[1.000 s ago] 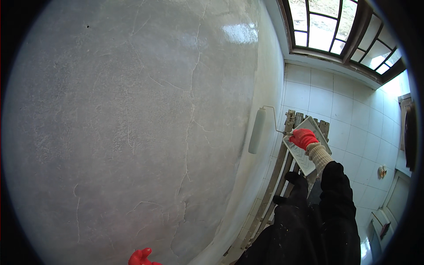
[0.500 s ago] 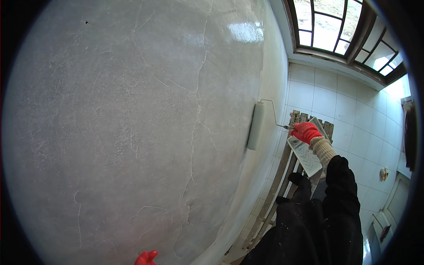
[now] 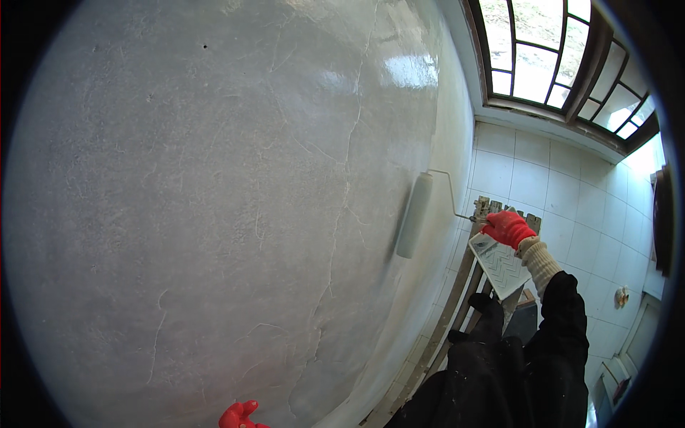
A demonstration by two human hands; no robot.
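In the head view, my right hand [image 3: 509, 228], in a red glove, is right of the centre of the frame, fingers closed round the handle end of a paint roller [image 3: 415, 216]. My grip hides most of that handle. From my fist the bent wire frame [image 3: 452, 191] runs up and to the left, then turns in to the top of the long, pale grey-green roller cover. The cover hangs a little right of the middle of the frame, slightly tilted, its lower end toward the left. Just beside it is the wall [image 3: 235, 214], with a dark shadow along the cover's left; I cannot tell whether they touch.

My left hand [image 3: 240, 416], also gloved in red, shows only in part at the lower edge, left of the centre. A finger is raised, but the rest is cut off, so I cannot tell how far the hand is open or whether it has hold of anything.

The grey wall, crossed by pale cracks, fills the left and middle of the frame. Below my right hand, a pale paint tray [image 3: 501, 267] lies slanted on a slatted wooden bench [image 3: 454, 299]. Dark-framed windows [image 3: 535, 53] fill the upper right, above the white tiled floor [image 3: 531, 148]
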